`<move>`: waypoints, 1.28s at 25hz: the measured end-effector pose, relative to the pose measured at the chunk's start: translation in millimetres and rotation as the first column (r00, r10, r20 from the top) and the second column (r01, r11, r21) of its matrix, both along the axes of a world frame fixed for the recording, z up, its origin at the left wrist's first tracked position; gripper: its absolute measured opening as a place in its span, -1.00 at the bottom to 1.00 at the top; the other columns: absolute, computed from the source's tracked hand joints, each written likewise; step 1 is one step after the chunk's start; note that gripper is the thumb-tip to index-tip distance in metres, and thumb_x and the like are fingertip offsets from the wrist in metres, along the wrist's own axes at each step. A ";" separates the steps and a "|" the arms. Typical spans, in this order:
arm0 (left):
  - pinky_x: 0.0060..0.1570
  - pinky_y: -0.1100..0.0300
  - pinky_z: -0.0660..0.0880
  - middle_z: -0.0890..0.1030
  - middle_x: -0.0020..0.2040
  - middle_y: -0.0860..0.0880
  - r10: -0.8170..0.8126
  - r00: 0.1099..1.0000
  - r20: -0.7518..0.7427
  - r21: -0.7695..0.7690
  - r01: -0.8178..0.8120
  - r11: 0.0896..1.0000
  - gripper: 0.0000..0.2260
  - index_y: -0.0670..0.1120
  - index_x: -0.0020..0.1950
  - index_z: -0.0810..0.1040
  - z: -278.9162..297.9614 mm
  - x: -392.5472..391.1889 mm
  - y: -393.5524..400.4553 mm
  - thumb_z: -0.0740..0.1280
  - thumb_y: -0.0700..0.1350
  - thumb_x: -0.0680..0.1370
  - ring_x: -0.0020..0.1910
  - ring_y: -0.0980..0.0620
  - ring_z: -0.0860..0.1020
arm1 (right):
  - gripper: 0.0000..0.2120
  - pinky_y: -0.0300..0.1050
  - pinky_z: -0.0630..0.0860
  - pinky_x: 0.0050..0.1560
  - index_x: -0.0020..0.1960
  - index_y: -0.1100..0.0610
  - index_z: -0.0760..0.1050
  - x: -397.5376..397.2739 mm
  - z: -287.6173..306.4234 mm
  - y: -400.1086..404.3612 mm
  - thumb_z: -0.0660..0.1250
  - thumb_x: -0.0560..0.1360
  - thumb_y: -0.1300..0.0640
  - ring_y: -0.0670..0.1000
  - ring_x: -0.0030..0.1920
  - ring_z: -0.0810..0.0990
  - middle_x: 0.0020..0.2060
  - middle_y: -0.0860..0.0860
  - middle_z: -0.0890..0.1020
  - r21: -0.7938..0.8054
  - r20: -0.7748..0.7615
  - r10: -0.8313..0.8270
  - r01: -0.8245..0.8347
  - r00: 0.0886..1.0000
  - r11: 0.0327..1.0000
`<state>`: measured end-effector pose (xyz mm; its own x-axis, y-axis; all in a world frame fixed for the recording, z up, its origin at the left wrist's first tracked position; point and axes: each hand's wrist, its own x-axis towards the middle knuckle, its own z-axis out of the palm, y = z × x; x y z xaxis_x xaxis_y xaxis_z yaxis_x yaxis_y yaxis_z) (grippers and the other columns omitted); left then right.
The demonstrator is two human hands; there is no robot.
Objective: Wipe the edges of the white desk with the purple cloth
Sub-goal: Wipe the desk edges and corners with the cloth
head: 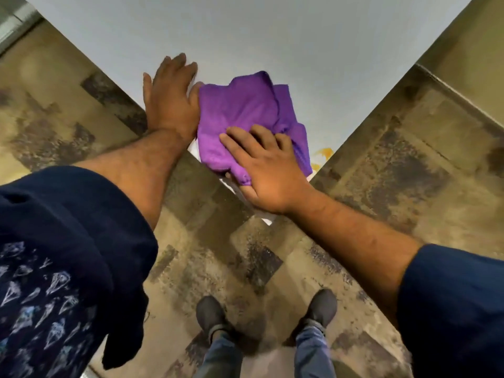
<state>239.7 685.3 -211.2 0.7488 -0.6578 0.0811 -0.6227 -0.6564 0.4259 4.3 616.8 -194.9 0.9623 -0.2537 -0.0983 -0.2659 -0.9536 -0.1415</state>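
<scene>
The white desk point(272, 36) fills the top of the view, and its near corner points toward me. A crumpled purple cloth point(242, 113) lies on that corner, draped over the left edge. My right hand point(267, 173) presses down on the cloth's near part, with the fingers spread over it and the thumb curled under the desk edge. My left hand point(171, 99) rests flat on the desk's left edge, fingers apart, touching the cloth's left side.
A yellow-orange stain point(324, 153) sits on the desk by the right edge, just right of the cloth. Mottled brown carpet point(218, 255) lies below, where my two dark shoes point(210, 315) stand. A wall base point(463, 99) runs at right.
</scene>
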 end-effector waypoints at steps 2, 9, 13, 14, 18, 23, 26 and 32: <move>0.67 -0.16 -0.05 0.44 0.61 0.00 0.006 1.000 0.004 -0.020 -0.006 1.000 -0.61 0.00 0.50 0.54 0.1 0.3 -1.0 0.19 0.00 0.69 0.65 -0.03 0.29 | -0.27 0.16 0.28 0.35 0.71 -0.01 0.20 -23.7 -0.4 10.3 0.11 0.58 -0.20 0.16 0.56 0.34 0.67 -0.06 0.33 0.035 0.014 0.013 -0.014 1.000 0.999; 0.69 -0.09 -0.05 0.47 0.59 0.03 0.048 0.999 -0.001 -0.099 -0.048 0.994 -0.64 0.00 0.49 0.56 -1.5 -5.5 1.3 0.24 -0.01 0.71 0.64 0.03 0.31 | -0.32 0.16 0.25 0.37 0.67 -0.15 0.24 -99.0 -5.0 -41.8 0.25 0.57 -0.14 0.13 0.53 0.41 0.63 -0.09 0.39 -0.034 -0.005 -0.147 0.147 0.989 0.989; 0.69 -0.09 -0.01 0.48 0.58 0.03 0.047 0.998 0.037 -0.096 -0.043 0.994 -0.64 0.00 0.49 0.56 -5.5 -4.1 -1.2 0.24 -0.01 0.71 0.63 0.04 0.33 | -0.44 0.52 -0.11 0.65 0.65 -0.05 0.29 -72.5 -12.6 -107.0 0.16 0.68 -0.15 0.15 0.74 0.09 0.68 -0.02 0.31 0.037 0.032 -0.317 0.316 0.948 0.948; 0.69 -0.10 0.01 0.48 0.58 0.03 0.045 0.998 0.044 -0.090 -0.041 0.995 -0.64 0.00 0.49 0.56 -6.3 -3.5 -1.3 0.24 -0.01 0.71 0.63 0.04 0.33 | -0.45 0.49 -0.14 0.67 0.65 0.00 0.31 -65.8 -17.6 -105.9 0.16 0.69 -0.14 0.15 0.74 0.09 0.68 0.01 0.31 0.075 0.065 -0.355 0.351 0.932 0.933; 0.68 -0.11 0.04 0.48 0.57 0.04 0.046 0.998 0.048 -0.096 -0.041 0.994 -0.64 0.01 0.49 0.56 -9.0 -3.1 -0.8 0.24 0.00 0.71 0.62 0.05 0.35 | -0.42 0.32 -0.03 0.70 0.65 0.03 0.30 -65.3 -21.2 -50.3 0.18 0.69 -0.15 0.13 0.72 0.15 0.70 0.03 0.29 0.179 0.138 -0.378 0.352 0.916 0.919; 0.66 -0.13 0.09 0.51 0.55 0.03 0.037 0.999 0.039 -0.102 -0.033 0.994 -0.64 0.00 0.46 0.58 -6.4 -1.5 0.6 0.25 -0.01 0.69 0.58 0.06 0.39 | -0.21 0.17 -0.31 0.68 0.73 -0.04 0.08 -82.4 -25.6 87.1 0.14 0.52 -0.16 0.07 0.74 -0.02 0.75 0.00 0.07 0.186 0.086 -0.207 0.189 0.974 0.964; 0.66 -0.10 0.08 0.51 0.55 0.04 0.047 0.998 0.032 -0.100 -0.044 0.994 -0.65 -0.01 0.45 0.58 -3.5 -2.9 -1.4 0.26 -0.01 0.68 0.58 0.06 0.39 | -0.21 0.18 -0.19 0.69 0.74 -0.07 0.05 -92.5 -27.7 81.6 0.23 0.58 -0.16 0.07 0.75 0.05 0.76 -0.03 0.07 0.122 0.062 -0.101 0.093 0.993 0.988; 0.66 -0.12 0.08 0.52 0.54 0.03 0.040 0.999 0.027 -0.103 -0.037 0.994 -0.64 -0.02 0.45 0.58 -3.3 -3.0 0.7 0.26 -0.01 0.68 0.59 0.03 0.39 | -0.36 0.16 0.09 0.69 0.74 -0.18 0.02 -100.9 -30.2 25.6 0.06 0.71 -0.26 0.01 0.73 0.13 0.75 -0.11 0.11 0.038 0.077 0.092 -0.095 0.993 0.995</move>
<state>236.7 686.0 -214.5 0.7697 -0.6158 0.1682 -0.6108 -0.6340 0.4742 -96.6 642.3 -225.1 0.9866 -0.1595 -0.0331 -0.1629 -0.9666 -0.1979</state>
